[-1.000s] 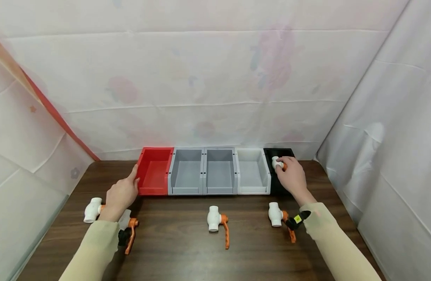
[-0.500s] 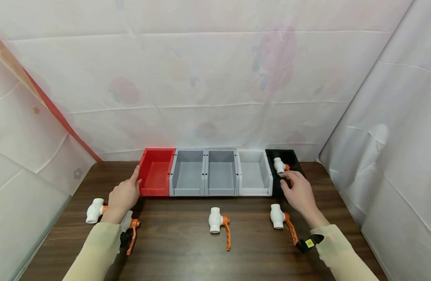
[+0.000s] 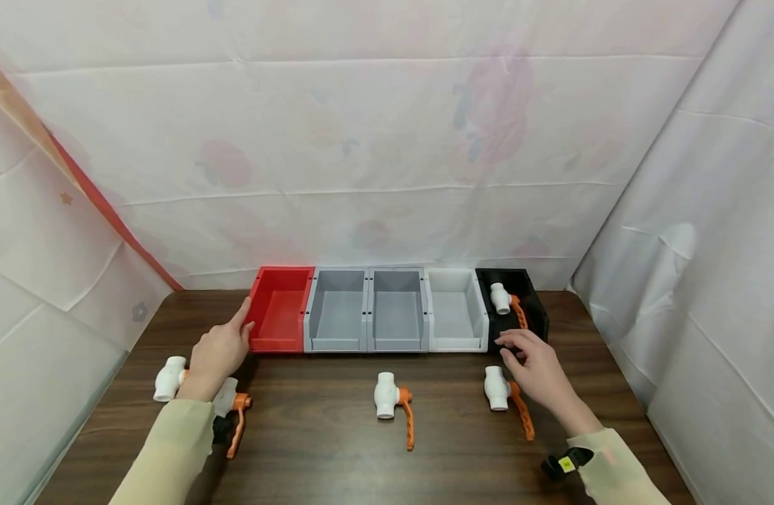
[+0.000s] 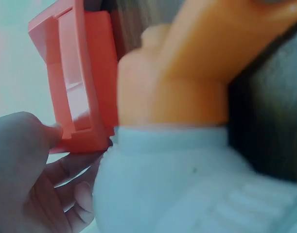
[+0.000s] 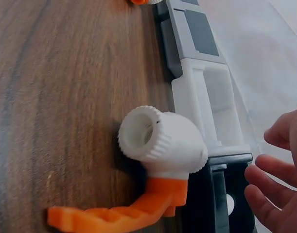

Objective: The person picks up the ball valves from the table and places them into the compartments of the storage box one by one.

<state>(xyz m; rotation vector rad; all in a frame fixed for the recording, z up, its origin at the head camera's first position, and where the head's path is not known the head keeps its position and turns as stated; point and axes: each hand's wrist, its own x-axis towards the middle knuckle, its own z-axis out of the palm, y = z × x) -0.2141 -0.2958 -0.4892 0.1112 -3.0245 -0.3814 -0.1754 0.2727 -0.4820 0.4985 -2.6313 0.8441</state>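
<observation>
My left hand (image 3: 219, 351) holds the left wall of a red bin (image 3: 280, 308), with the thumb at its rim and the fingers outside in the left wrist view. My right hand (image 3: 535, 365) hovers at the front of a black bin (image 3: 538, 315), fingers loosely bent and nothing in them. Inside the black bin lies a white ball valve (image 3: 500, 299) with an orange lever. Just left of the right hand, another ball valve (image 5: 175, 141) lies on the table. Two more ball valves (image 3: 169, 379) lie around the left forearm, partly hidden by it.
Two grey bins (image 3: 339, 308) and a white bin (image 3: 456, 308) stand between the red and black ones in one row. A further ball valve (image 3: 385, 396) lies mid-table (image 3: 311, 435). Behind the row hangs a white patterned cloth (image 3: 362, 140), with more cloth at both sides.
My right hand has let go of the ball valve in the black bin and drawn back toward the front. The left hand has stayed at the red bin.
</observation>
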